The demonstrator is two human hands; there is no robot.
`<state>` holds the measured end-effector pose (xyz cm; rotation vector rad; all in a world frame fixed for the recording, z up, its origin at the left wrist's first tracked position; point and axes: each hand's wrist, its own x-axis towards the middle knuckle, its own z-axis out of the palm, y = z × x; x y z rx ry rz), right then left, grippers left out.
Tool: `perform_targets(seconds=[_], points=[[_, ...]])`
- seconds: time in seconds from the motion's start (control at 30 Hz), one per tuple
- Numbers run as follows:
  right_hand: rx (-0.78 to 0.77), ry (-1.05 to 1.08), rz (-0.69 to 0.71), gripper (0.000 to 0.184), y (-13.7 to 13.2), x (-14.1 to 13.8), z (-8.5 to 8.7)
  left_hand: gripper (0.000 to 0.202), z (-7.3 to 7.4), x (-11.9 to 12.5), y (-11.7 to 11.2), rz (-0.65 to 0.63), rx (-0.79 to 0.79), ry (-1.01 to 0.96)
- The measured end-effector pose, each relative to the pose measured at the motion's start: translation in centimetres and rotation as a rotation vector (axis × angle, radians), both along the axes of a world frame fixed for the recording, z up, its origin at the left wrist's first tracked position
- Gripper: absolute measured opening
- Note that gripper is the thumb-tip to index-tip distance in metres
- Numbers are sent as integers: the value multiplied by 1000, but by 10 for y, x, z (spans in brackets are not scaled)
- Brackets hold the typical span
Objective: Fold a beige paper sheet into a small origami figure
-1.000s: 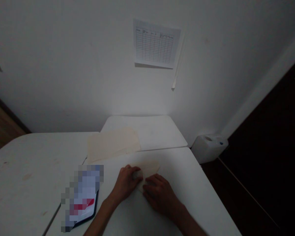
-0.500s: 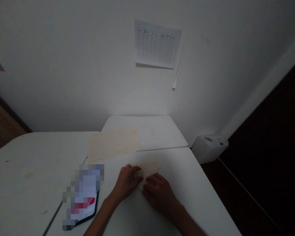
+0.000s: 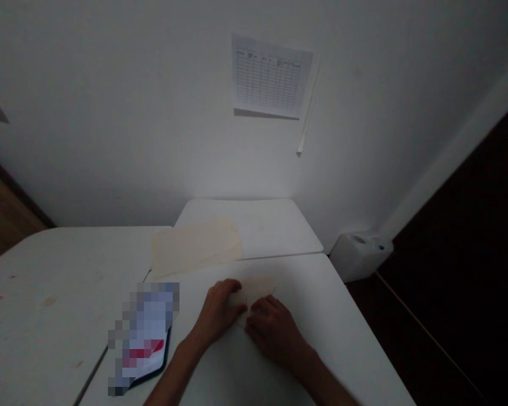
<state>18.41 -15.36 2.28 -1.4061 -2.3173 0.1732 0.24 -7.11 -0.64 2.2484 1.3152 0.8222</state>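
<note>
Folded cream paper sheet point(image 3: 259, 288): on white folding table point(image 3: 342, 338), between both hands.
Left hand point(image 3: 217, 312): curled on sheet; pinch cannot be told.
Right hand point(image 3: 273, 331): pressed flat, fingers spread.
Risk: fold may be shifted by uneven pressure.

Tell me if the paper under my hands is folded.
Apparently folded: the cream paper between the left hand and right hand forms a small angular shape, far smaller than the flat cream sheet beyond.

Folded cream paper sheet point(image 3: 260, 288), lying flat, far corner showing
</note>
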Motion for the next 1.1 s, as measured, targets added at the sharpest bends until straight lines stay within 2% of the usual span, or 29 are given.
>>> perform_targets(seconds=[0.1,0.23,0.57,0.7,0.87,1.1], points=[[-21,8,16,6,2,1,4,25,3,-2,-3,-39,66,6],[-58,45,3,10,3,1,5,11,6,-3,-5,-60,121,60],[-65,39,2,16,2,2,2,2,8,0,-13,-36,193,124],[-74,15,13,16,3,2,5,7,12,-7,-19,-39,246,165],[-74,-6,30,16,5,2,6,25,15,-18,-29,-61,268,193],[-74,-19,25,21,4,0,8,28,10,-17,-37,64,259,205]])
